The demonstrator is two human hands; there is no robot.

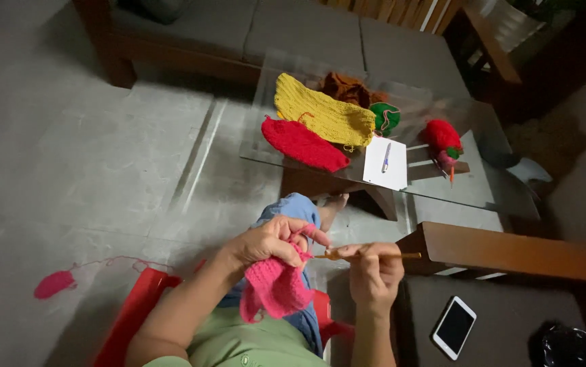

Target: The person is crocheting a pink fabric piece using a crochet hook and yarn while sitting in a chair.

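Flanking hands [327, 255]: phone [454, 327], yarn ball [54, 284]

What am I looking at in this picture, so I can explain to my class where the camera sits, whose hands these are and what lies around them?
The camera sits on the person's head and looks down, so both hands are the wearer's own; no machine is involved. The left hand grips a pink crocheted piece. The right hand holds a yellowish crochet hook, its tip at the pink work. Ahead stands a glass table with a yellow knitted piece, a red knitted piece, a brown piece, a green yarn ball, a red yarn ball and a white paper bearing a pen. A pink yarn ball lies on the floor, a phone at the right.
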